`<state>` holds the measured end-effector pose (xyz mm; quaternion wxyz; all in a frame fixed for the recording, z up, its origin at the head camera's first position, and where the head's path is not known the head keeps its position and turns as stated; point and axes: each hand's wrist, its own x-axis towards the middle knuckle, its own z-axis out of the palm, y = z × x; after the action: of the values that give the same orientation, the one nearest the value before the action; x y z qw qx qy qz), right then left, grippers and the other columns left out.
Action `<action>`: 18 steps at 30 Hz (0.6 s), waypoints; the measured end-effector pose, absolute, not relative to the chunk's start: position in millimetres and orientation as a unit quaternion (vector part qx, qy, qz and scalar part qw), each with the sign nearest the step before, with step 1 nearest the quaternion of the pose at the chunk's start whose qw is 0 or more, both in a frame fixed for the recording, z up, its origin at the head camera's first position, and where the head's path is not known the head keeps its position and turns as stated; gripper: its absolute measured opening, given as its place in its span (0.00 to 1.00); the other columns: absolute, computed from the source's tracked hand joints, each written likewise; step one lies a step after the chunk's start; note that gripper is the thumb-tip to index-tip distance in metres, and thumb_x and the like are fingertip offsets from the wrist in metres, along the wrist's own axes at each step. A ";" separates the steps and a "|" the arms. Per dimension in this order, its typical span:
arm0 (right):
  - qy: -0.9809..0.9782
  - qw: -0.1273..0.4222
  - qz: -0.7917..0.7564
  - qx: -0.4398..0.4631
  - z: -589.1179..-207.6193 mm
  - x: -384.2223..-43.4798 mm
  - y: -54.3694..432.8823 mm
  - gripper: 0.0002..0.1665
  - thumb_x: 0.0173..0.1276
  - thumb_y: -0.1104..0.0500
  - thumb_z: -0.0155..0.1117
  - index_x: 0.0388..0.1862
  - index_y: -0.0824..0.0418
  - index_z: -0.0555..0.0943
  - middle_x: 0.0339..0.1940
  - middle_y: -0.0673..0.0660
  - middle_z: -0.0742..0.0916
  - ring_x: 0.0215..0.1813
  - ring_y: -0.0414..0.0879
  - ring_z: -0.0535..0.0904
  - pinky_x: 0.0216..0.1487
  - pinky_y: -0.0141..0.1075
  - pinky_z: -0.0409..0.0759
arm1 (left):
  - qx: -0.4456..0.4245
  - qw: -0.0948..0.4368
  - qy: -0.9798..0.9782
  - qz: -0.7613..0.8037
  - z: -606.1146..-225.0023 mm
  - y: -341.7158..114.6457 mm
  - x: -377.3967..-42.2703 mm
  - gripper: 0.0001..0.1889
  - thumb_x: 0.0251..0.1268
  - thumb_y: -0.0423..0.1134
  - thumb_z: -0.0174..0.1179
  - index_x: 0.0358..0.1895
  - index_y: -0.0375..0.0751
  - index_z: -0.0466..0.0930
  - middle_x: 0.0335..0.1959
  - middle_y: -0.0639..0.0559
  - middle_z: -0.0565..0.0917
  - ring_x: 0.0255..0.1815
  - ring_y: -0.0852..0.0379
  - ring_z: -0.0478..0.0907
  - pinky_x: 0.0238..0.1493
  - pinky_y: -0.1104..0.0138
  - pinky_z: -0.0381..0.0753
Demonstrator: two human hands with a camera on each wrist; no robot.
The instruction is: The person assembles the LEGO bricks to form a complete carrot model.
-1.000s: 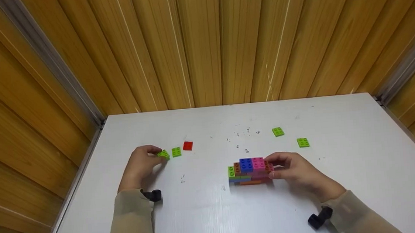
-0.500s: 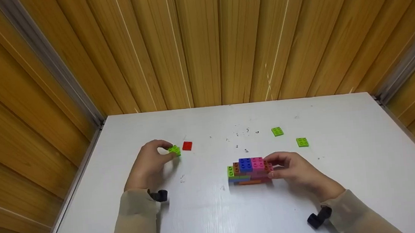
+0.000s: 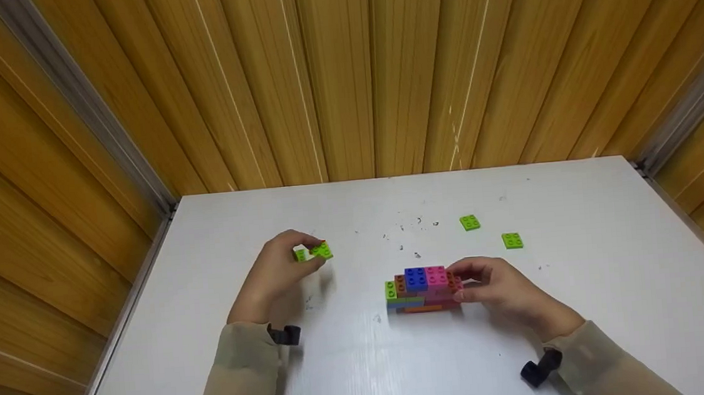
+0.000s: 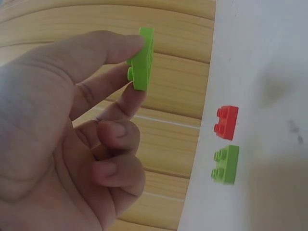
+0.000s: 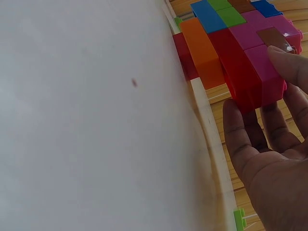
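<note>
My left hand (image 3: 282,269) pinches a flat lime-green building brick (image 3: 322,250) between thumb and fingertips, raised above the table. In the left wrist view that brick (image 4: 142,60) stands on edge, its studs toward the palm. Below it on the table lie a red brick (image 4: 227,122) and another green brick (image 4: 226,164); the head view has them mostly hidden by the hand. My right hand (image 3: 500,289) grips the right end of a built block of bricks (image 3: 419,289), coloured blue, pink, brown, green, red and orange. Its underside layers (image 5: 204,50) show in the right wrist view.
Two more green bricks, one nearer the back (image 3: 470,222) and one farther right (image 3: 512,240), lie beyond my right hand on the white table (image 3: 366,372). Wood-patterned panels (image 3: 342,79) rise behind the table and at both sides.
My left hand has lifted the green brick and carried it to the right, passing over the other green brick toward the red one. The right hand and the built block stay in place.
</note>
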<state>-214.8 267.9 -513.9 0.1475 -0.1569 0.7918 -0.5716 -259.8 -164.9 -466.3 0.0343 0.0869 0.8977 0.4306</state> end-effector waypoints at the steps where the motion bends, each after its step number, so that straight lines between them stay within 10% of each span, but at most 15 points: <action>1: 0.792 0.148 -0.571 -0.157 -513.9 -215.0 268.0 0.29 0.70 0.64 0.81 0.67 0.70 0.86 0.67 0.66 0.90 0.63 0.41 0.89 0.67 0.29 0.83 | 0.091 0.033 0.897 0.431 -465.6 -162.9 -259.1 0.15 0.72 0.41 0.78 0.59 0.52 0.94 0.62 0.52 0.90 0.62 0.43 0.85 0.65 0.50 0.86; 18: 0.792 0.154 -0.567 -0.163 -512.2 -214.3 269.4 0.29 0.71 0.63 0.80 0.68 0.67 0.85 0.67 0.65 0.91 0.66 0.44 0.88 0.72 0.31 0.80 | 0.153 0.030 0.897 0.414 -456.0 -130.2 -243.0 0.13 0.73 0.43 0.77 0.57 0.57 0.94 0.57 0.62 0.89 0.52 0.45 0.82 0.55 0.54 0.83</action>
<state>-214.3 269.4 -512.2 0.1539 -0.1634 0.7923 -0.5673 -243.0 -130.2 -456.0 0.0300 0.1530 0.8966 0.4144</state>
